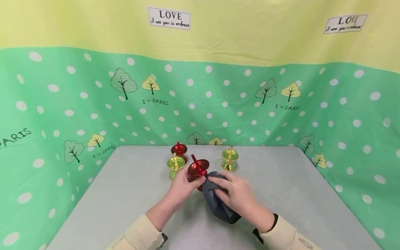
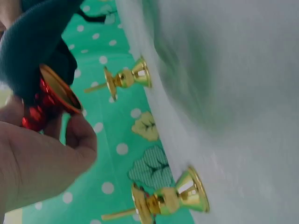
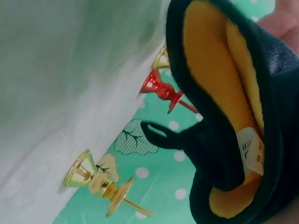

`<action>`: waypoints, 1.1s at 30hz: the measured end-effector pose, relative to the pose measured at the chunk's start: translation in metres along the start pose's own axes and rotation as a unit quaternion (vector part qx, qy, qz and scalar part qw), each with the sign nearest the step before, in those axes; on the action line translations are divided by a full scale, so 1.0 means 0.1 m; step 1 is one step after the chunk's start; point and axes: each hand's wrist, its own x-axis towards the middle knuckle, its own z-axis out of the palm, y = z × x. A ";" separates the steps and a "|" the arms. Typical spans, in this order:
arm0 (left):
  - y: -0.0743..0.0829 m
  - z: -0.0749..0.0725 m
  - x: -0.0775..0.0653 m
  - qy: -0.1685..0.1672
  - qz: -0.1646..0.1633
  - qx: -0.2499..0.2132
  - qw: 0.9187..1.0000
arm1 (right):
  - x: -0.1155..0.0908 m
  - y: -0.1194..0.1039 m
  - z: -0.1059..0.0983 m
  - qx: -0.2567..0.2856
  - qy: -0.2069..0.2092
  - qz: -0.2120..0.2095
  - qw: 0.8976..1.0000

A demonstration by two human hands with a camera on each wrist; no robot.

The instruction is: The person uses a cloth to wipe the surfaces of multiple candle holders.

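Observation:
My left hand (image 1: 181,189) grips a shiny red metal candle holder (image 1: 198,168) with a shallow bowl and a rod standing up from its middle. It is tilted in the head view, its lower part mostly hidden by hand and cloth. In my right hand (image 1: 235,192) is a folded dark grey cloth (image 1: 215,205), its fingers pressing it to the right side of the holder. The left wrist view shows the cloth (image 2: 32,51) against the red stem (image 2: 44,105) below the bowl. A yellow lining (image 3: 210,60), a white label (image 3: 251,149) and a loop (image 3: 159,133) show in the right wrist view.
Behind the left hand stand a gold candle holder (image 1: 175,163) and a second red one (image 1: 179,150). Another gold holder (image 1: 230,157) is upright at the back right. The grey tabletop (image 1: 125,208) meets a green dotted curtain (image 1: 209,104) along its back and sides.

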 end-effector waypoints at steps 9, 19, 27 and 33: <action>-0.02 -0.05 0.03 -0.057 0.000 0.039 0.998 | 0.05 0.18 -0.06 0.022 -0.074 0.132 0.988; -0.03 0.04 0.05 0.039 -0.044 -0.010 0.998 | -0.03 -0.02 -0.03 -0.049 -0.007 -0.002 0.999; -0.05 -0.02 0.04 -0.011 -0.027 0.029 0.999 | 0.09 0.12 -0.04 0.038 -0.104 0.153 0.982; -0.07 -0.01 0.06 0.026 -0.041 0.023 0.999 | 0.01 0.02 0.01 -0.037 -0.058 0.035 0.997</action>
